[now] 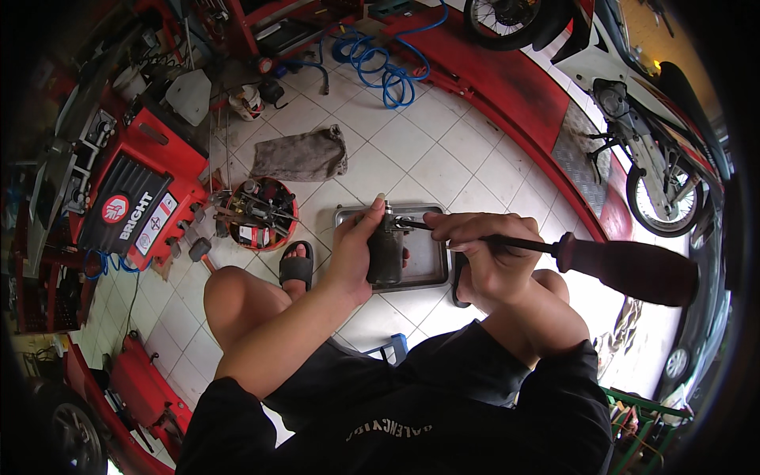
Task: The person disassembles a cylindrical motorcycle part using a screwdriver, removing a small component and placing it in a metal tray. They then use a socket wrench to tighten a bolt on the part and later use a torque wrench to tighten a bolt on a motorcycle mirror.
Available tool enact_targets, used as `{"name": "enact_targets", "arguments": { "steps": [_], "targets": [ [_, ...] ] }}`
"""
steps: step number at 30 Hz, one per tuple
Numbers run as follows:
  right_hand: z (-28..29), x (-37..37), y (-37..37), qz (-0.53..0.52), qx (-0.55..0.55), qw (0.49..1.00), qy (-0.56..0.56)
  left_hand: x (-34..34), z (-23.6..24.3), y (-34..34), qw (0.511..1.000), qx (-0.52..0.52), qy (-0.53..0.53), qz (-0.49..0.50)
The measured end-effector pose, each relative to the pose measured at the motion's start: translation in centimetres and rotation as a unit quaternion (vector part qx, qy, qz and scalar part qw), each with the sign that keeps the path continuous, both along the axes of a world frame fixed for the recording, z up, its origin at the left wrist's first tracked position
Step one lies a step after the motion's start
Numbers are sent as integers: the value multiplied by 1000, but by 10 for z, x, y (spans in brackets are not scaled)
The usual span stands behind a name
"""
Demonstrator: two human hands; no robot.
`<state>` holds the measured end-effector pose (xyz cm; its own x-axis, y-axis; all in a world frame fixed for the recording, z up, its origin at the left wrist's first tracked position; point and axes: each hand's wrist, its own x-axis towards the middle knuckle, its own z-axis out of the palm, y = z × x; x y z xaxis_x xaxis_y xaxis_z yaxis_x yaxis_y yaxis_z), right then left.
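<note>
Stretching beneath the cylinder (385, 260) are pale floor tiles (427, 146) (red platform (511, 87) beyond).

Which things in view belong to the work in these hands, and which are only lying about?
In the job:
dark cylinder, held in the left hand
screwdriver, gripped by the right hand
metal tray beneath, probably

Just lying about:
greyish cloth on the floor
blue hose, coiled
red tub of tools, apparently unused now

Tip of screwdriver (576, 255) indistinct, metal tray (431, 261) partly hidden behind dark cylinder (386, 260), lower-left wheel (75, 435) cut off.
</note>
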<state>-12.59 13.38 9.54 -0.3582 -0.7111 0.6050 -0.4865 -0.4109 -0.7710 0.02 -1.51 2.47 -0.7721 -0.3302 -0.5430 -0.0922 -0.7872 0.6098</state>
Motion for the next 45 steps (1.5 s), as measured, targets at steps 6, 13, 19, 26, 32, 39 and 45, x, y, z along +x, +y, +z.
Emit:
{"name": "enact_targets", "arguments": {
  "steps": [6, 13, 19, 26, 32, 39, 45],
  "targets": [
    [-7, 6, -2, -28, -33, 999, -27, -1, 6, 4, 995, -67, 14, 66],
    [-20, 12, -7, -21, -109, 990, -90, 1, 5, 3, 991, -97, 29, 92],
    [-24, 15, -5, -53, -97, 987, -120, 1, 0, 6, 987, -112, 35, 107],
    [-26, 11, -5, -50, -95, 983, -148, 4, 5, 9, 994, -60, 33, 82],
    [-12, 7, -5, -23, -68, 992, -107, 3, 1, 5, 995, -67, 41, 59],
    [-9, -2, 0, -21, 4, 998, -64, 0, 2, 7, 1000, 16, -19, 15],
    [-7, -5, 3, -27, 30, 999, -29, -4, -6, 5, 999, 48, -7, -14]
  ]
}}
